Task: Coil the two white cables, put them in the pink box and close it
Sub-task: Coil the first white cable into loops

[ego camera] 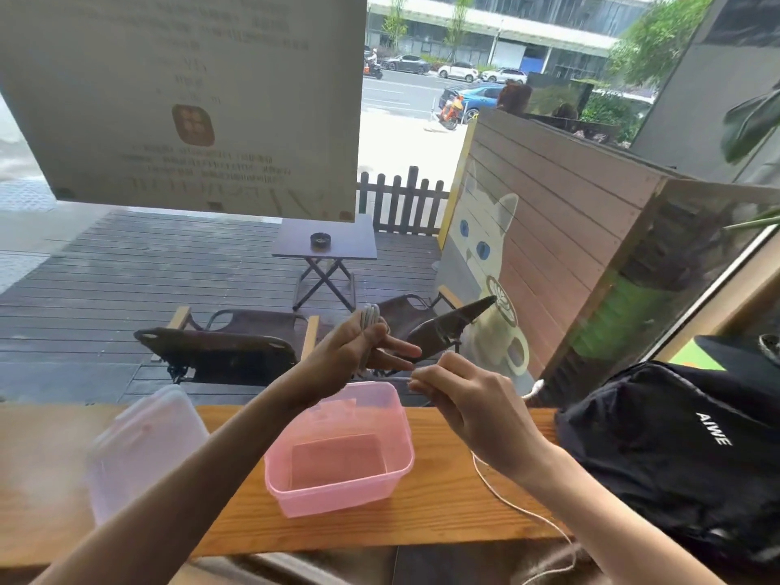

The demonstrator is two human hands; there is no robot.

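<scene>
At a window-side wooden counter (443, 513), the left hand (346, 352) grips a coiled white cable (370, 316) above the open pink box (337, 449); the right hand (464, 399) pinches its limp, light tail, best held at the loops.

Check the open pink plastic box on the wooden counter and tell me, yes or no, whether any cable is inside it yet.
No, the pink plastic box shows only its bare bottom, nothing inside.

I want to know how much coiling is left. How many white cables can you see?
2. One cable is looped in the left hand, its free end pinched by the right hand. The other cable trails loose over the counter's right part and off its near edge.
</scene>
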